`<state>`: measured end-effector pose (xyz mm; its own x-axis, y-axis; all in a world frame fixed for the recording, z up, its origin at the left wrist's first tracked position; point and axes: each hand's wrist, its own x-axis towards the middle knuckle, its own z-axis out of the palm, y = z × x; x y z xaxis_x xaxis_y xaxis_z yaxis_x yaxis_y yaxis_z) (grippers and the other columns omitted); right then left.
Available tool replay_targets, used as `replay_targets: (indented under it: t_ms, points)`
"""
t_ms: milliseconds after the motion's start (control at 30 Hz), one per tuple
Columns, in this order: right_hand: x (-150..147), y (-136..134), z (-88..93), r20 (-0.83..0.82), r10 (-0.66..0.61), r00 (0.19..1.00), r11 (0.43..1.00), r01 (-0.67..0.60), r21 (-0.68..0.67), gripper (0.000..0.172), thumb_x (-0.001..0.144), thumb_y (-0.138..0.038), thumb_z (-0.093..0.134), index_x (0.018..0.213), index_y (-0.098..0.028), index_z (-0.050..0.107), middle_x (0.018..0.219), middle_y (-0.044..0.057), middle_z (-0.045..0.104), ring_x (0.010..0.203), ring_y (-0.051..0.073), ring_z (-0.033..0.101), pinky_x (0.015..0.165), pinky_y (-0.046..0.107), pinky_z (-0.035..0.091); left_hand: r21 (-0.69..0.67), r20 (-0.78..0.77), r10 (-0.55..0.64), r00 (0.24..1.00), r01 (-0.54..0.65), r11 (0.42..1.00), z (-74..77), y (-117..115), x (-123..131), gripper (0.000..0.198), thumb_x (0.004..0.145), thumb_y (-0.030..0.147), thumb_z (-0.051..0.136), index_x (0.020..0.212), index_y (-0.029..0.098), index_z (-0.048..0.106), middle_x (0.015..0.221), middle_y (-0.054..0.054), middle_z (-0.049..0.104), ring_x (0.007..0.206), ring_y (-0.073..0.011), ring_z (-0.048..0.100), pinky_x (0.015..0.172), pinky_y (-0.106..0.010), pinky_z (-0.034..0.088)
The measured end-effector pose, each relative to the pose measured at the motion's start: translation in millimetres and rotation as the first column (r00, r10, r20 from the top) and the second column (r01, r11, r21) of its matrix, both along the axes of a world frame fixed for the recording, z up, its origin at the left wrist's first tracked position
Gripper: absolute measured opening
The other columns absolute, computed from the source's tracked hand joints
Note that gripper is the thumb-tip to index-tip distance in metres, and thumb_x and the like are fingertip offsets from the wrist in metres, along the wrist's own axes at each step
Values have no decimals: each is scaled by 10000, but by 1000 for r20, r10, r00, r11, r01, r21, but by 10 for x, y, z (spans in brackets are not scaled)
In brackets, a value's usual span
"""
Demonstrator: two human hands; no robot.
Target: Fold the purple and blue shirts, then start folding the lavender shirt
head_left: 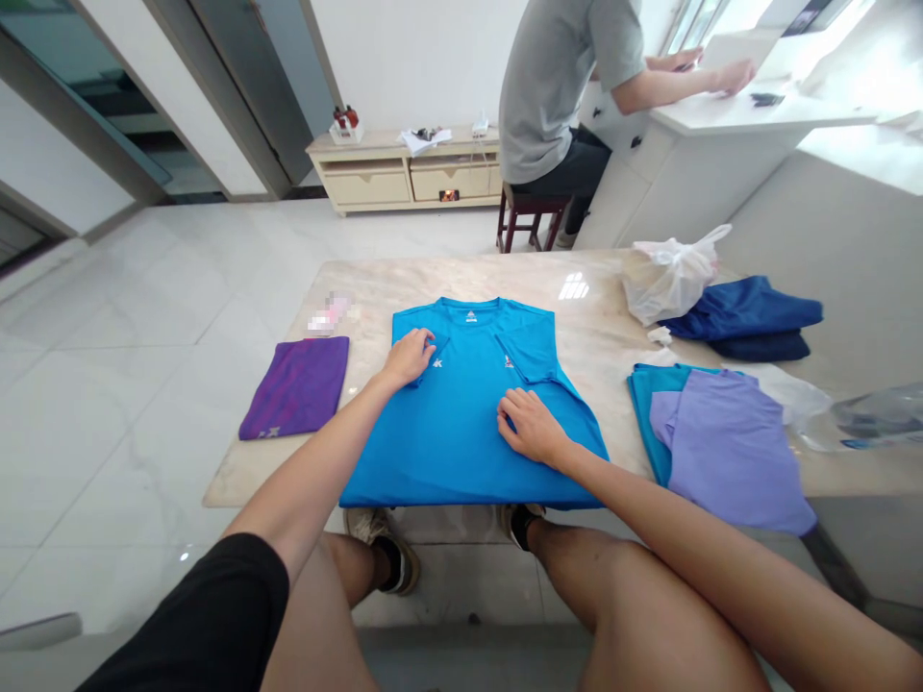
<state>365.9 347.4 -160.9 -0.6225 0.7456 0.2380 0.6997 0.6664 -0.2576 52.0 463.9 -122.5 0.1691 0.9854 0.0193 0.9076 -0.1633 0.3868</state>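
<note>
A bright blue T-shirt (pixel 461 413) lies flat on a marble table (pixel 266 471), collar away from me, with both sleeves folded inward over its front. My left hand (pixel 409 358) rests on the shirt's folded sleeve at the upper left, fingers over its edge. My right hand (pixel 530 428) lies flat on the lower right of the shirt, just below the other folded sleeve. Neither hand visibly grips the fabric. The shirt's lower hem overhangs the table's near edge.
A folded purple garment (pixel 295 389) lies left of the shirt, and a folded lilac garment (pixel 728 452) sits on a teal one (pixel 649 404) to the right. Beyond are folded navy clothes (pixel 750 312) and a white plastic bag (pixel 670 279). A seated person (pixel 555 96) works at a white counter (pixel 750 111).
</note>
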Motion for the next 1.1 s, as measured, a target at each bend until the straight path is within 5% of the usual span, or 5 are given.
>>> replay_targets:
  t_ms: [200,467,733,933,1100]
  points:
    - [-11,-8,42,26,-1,1000,999,2,-38,177,1113,-239,482,973,-233,590,993,82,639,927,269,544,880,432,377,36,-63,39,997,-37,999,-226,92,153,205,1138,353,547,1188,196,667,1301,-148,740,1252,-316,656,1055,-446,464]
    - [-14,-10,57,82,-1,997,999,5,-42,204,1134,-268,467,977,-237,593,987,89,632,935,279,546,879,435,376,95,-34,-60,998,63,994,-180,-30,106,358,1161,343,444,1357,176,693,1434,-175,709,1353,-325,623,1155,-485,463]
    - [-19,-13,65,108,9,994,1000,-6,-21,227,1143,-278,442,990,-228,602,1006,93,638,942,279,551,899,435,382,-28,-152,-189,970,187,982,-179,-959,-218,697,1161,433,371,1787,130,319,1870,-164,304,1758,-307,224,1429,-568,153]
    - [-3,-5,41,108,34,994,999,-35,9,255,1153,-304,430,985,-232,608,1000,101,634,934,286,539,886,434,388,-109,-225,-277,934,258,960,-64,-1800,-71,678,1135,461,456,1754,185,428,1832,-161,388,1692,-334,395,1371,-522,345]
    - [4,4,46,151,41,988,999,-44,15,296,1161,-324,401,981,-230,616,995,110,621,929,297,533,875,447,392,-91,-273,-80,959,57,994,0,-1882,-235,764,1094,410,535,1770,98,363,1857,-229,286,1717,-406,320,1373,-578,329]
